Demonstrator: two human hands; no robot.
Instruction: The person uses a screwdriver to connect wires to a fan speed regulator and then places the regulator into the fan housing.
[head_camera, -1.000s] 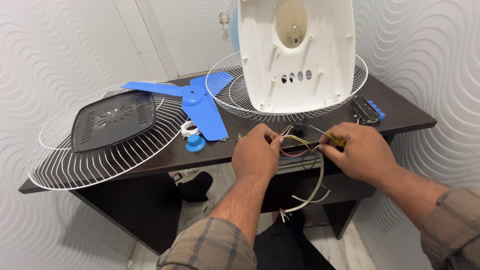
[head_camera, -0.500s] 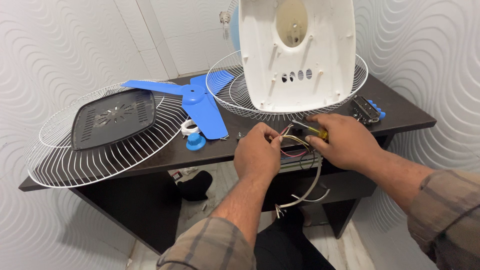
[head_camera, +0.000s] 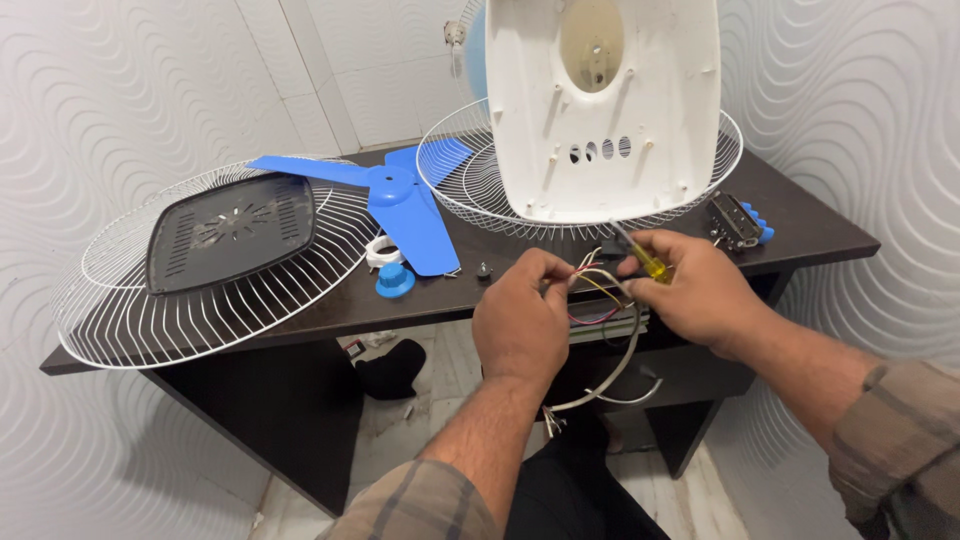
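Observation:
My left hand (head_camera: 522, 320) pinches a bundle of coloured wires (head_camera: 592, 292) at the front edge of the dark table (head_camera: 330, 312). My right hand (head_camera: 700, 290) grips a yellow-handled screwdriver (head_camera: 640, 256), its tip pointing up towards the white fan housing (head_camera: 600, 110) that stands upright on a wire fan guard (head_camera: 470, 180). A grey cable (head_camera: 610, 375) loops down from the wires below the table edge.
A blue fan blade (head_camera: 400, 200) lies mid-table beside a blue cap (head_camera: 395, 281) and a white ring (head_camera: 382, 250). At the left a second wire guard (head_camera: 130, 310) carries a black panel (head_camera: 232, 228). A switch block with blue buttons (head_camera: 738, 222) sits at the right. Textured walls close both sides.
My right hand has shifted left and up, bringing the screwdriver closer to the fan housing. My left hand stays on the wires.

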